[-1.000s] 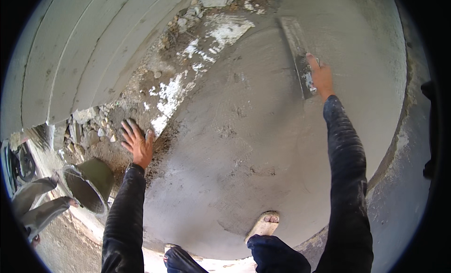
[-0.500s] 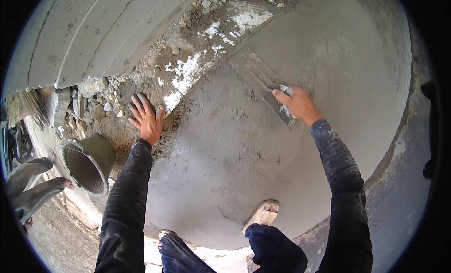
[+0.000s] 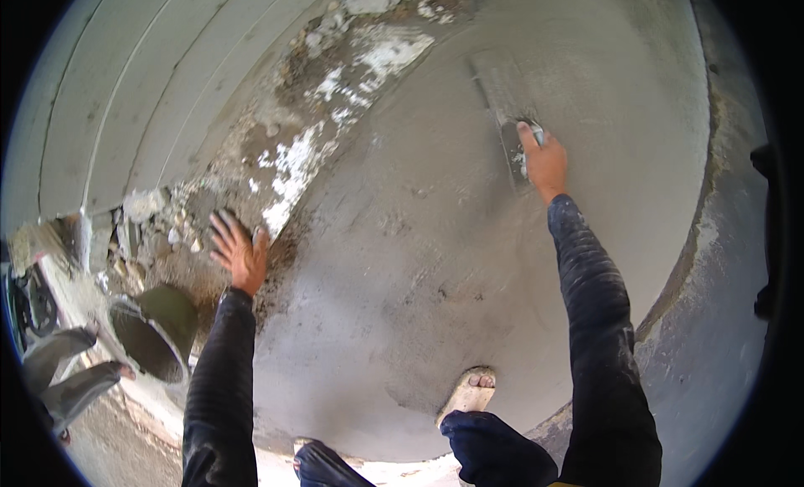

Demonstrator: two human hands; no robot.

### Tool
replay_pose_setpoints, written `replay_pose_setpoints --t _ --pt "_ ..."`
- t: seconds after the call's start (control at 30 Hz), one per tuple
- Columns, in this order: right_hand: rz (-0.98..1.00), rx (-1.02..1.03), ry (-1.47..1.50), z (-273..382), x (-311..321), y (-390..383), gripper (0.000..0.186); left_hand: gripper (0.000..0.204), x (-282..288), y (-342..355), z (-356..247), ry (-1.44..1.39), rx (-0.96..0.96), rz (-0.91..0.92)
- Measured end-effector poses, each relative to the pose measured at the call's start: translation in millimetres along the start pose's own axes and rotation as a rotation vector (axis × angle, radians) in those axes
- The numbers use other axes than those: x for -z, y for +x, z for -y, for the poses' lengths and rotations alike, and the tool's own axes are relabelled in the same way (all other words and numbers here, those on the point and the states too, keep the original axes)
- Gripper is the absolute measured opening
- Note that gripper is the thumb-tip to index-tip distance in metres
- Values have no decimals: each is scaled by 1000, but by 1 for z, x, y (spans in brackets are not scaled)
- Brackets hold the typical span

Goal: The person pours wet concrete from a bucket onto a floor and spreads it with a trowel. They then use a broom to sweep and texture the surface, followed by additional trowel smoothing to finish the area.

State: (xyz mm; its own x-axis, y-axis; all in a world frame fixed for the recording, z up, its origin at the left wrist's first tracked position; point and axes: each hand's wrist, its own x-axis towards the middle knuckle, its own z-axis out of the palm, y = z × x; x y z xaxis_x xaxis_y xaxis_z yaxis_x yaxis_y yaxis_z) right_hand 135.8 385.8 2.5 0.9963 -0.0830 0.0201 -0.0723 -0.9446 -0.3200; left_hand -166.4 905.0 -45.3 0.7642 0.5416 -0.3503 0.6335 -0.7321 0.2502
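Note:
My right hand point(image 3: 543, 160) is closed round the handle of a long flat metal trowel point(image 3: 496, 96), which lies on the smooth grey wet cement point(image 3: 402, 294) in the upper right half of the view. My left hand point(image 3: 241, 254) rests with fingers spread on a strip of dirt and rubble point(image 3: 280, 131) along the cement's left side, beside a white flaky patch point(image 3: 293, 170). A dark green bucket point(image 3: 163, 319), with grey material coating its inside, lies or leans below and left of that hand.
Grey concrete steps or boards point(image 3: 117, 85) fill the upper left, above broken stones point(image 3: 146, 231). Another person's trousered legs point(image 3: 71, 378) are at the lower left, beside the bucket. My sandalled foot point(image 3: 469, 391) stands on the cement. A curved edge point(image 3: 695, 244) bounds the slab on the right.
The trowel swung down-left, then back rightward to a more upright angle, ending slightly lower and left of where it was a second ago. My left hand stays on the dirt as the view shifts.

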Motion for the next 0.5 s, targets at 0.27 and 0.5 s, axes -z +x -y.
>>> replay_pose_setpoints --t 0.27,0.5 --pt "175 -374 369 6 14 4 53 93 -4 3 3 66 48 14" --pt "471 121 8 38 2 -128 56 94 -10 9 11 83 48 -8"
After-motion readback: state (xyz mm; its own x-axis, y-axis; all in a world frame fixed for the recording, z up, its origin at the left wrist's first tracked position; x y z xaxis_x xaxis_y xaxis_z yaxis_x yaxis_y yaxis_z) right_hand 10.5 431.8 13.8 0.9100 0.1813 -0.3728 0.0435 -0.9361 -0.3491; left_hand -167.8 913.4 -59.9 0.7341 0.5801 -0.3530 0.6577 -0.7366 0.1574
